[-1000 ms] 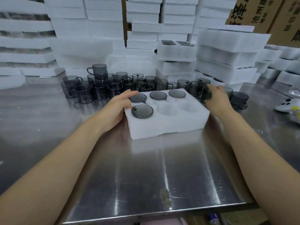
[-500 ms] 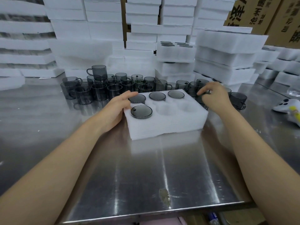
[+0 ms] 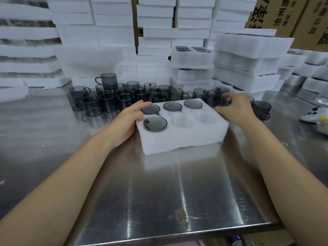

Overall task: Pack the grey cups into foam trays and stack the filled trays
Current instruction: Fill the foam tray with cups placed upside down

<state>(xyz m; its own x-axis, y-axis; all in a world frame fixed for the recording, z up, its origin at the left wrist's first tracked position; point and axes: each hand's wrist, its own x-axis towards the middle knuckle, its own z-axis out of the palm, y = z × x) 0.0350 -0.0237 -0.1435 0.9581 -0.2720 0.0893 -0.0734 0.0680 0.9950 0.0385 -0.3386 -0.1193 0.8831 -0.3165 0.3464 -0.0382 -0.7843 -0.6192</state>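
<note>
A white foam tray [image 3: 182, 139] lies on the steel table in front of me. Three grey cups sit upside down in its back row and one grey cup [image 3: 155, 123] fills the front left hole. The front middle and front right holes hold nothing. My left hand [image 3: 127, 119] rests flat against the tray's left side, its fingertips touching the back left cup [image 3: 151, 109]. At the tray's back right corner my right hand [image 3: 236, 107] curls its fingers round a loose grey cup [image 3: 221, 101], which is blurred.
Several loose grey cups [image 3: 124, 98] stand in a cluster behind the tray, one stacked higher at the left. Stacks of foam trays [image 3: 248, 64] rise behind and to the right. A white controller [image 3: 314, 115] lies at the right edge. Cardboard boxes [image 3: 284, 13] stand at the top right.
My right hand has shifted slightly up and left behind the tray's corner and closed its fingers round a cup. The left hand and the tray have stayed put.
</note>
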